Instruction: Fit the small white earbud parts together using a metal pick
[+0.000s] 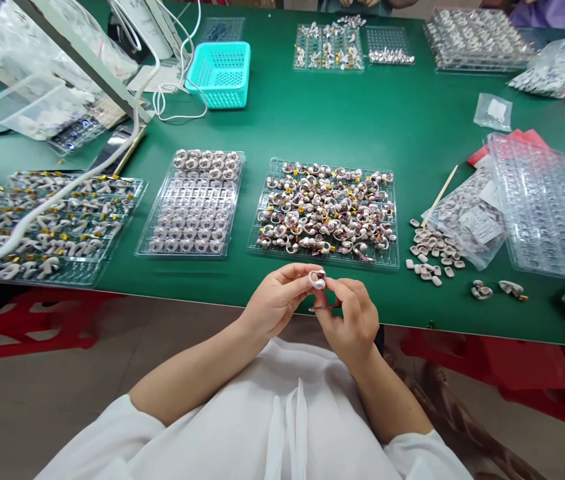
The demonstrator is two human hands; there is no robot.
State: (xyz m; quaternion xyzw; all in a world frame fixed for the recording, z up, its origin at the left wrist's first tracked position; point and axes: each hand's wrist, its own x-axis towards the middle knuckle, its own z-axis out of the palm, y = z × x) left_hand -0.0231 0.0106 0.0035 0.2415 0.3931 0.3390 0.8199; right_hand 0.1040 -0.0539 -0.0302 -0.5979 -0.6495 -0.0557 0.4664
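Above the table's front edge, my left hand [280, 297] is closed, pinching a small white curved earbud part [317, 279] between thumb and fingertips. A dark reddish inside shows at the top of the part. My right hand [350, 313] is closed close beside it, its index fingertip at the part's right side. From under the right fingers a thin, shiny dark strip [323, 308] sticks out to the left; its kind is unclear. Just beyond my hands lies a clear tray [257, 253] heaped with similar white earbud parts [327, 207] with reddish and yellow bits.
Left are a tray of round white parts [197, 227] and a tray of curved parts [52, 233]. Right lie loose white caps [435, 253], a wooden stick [440, 195], a plastic bag [477, 220] and stacked clear trays [547, 207]. A turquoise basket [222, 90] stands behind.
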